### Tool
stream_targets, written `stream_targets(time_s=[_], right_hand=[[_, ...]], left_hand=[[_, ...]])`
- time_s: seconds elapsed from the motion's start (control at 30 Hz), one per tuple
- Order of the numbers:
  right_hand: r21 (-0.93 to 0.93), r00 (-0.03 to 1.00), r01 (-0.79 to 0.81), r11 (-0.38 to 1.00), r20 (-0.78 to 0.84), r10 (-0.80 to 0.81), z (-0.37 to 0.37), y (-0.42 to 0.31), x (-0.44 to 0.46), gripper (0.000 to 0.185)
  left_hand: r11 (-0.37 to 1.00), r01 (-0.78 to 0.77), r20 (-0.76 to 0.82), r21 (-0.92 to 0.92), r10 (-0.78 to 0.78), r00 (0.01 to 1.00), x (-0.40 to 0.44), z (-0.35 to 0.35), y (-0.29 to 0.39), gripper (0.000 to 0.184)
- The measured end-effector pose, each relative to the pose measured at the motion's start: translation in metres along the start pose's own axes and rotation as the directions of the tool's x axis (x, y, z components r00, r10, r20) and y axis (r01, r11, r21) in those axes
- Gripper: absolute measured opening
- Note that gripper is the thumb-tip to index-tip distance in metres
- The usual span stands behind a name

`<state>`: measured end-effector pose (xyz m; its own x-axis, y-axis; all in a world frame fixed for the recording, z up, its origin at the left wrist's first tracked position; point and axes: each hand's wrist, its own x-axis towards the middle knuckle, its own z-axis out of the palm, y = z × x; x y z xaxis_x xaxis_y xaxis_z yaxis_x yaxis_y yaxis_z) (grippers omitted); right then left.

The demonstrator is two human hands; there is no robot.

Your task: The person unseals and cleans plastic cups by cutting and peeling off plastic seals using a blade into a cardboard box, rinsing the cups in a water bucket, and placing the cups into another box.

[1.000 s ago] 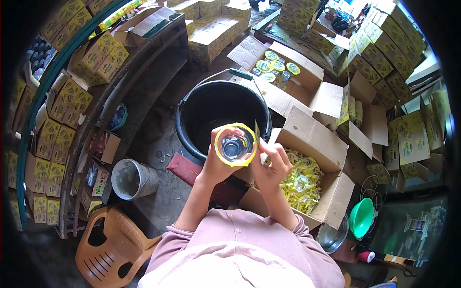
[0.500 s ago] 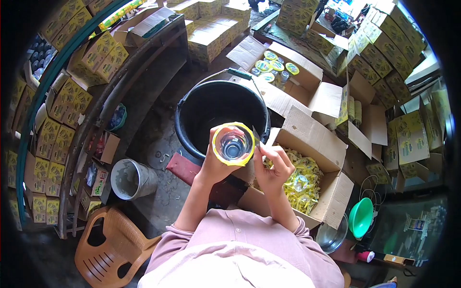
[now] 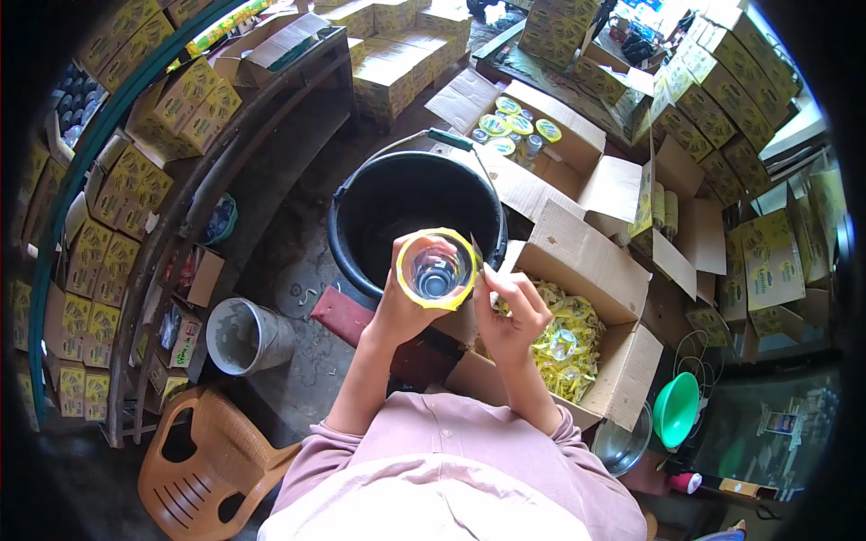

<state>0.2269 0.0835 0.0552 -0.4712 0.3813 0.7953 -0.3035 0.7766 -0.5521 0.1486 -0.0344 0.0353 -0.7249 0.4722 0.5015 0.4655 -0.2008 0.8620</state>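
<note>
My left hand (image 3: 390, 311) is wrapped round a clear plastic cup (image 3: 437, 275), its mouth turned up toward me. A yellow film edge rings the cup's rim, and the middle is uncovered. In my right hand (image 3: 512, 311), closed beside the cup, is a small knife (image 3: 477, 249) whose thin blade points away from me along the right of the rim. Part of its pale handle shows between the fingers. Beyond both hands stands a black bucket (image 3: 361, 194) with a wire handle. Below and right of the knife, a cardboard box (image 3: 586, 261) holds yellow film scraps (image 3: 568, 347).
Another open box (image 3: 577, 131) holds several lidded cups (image 3: 507, 122). A grey bucket (image 3: 248, 335) and a brown plastic chair (image 3: 212, 460) stand at left. Stacked yellow cartons (image 3: 397, 68) line the back and sides. A green bowl (image 3: 677, 408) is at right.
Hardly anything differs. The cup and both hands have shifted very slightly left, and the knife stays beside the rim.
</note>
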Motion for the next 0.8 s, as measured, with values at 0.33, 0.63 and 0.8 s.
stream_targets(time_s=[0.33,0.63,0.8], right_hand=[[0.047,0.996,-0.090,0.995,0.024,0.088,-0.003,0.003,0.005,0.020],[0.113,0.984,-0.174,0.978,0.051,0.169,-0.007,0.005,0.003,0.017],[0.167,0.977,-0.207,0.964,0.086,0.195,-0.012,0.010,-0.001,0.017]], left_hand=[[1.000,0.002,0.079,-0.024,0.000,0.997,0.000,0.002,0.005,0.066],[0.998,-0.066,0.145,0.018,0.063,0.987,0.001,0.001,0.005,0.065],[0.997,-0.030,0.148,-0.069,0.040,0.988,0.001,-0.001,-0.001,0.064]])
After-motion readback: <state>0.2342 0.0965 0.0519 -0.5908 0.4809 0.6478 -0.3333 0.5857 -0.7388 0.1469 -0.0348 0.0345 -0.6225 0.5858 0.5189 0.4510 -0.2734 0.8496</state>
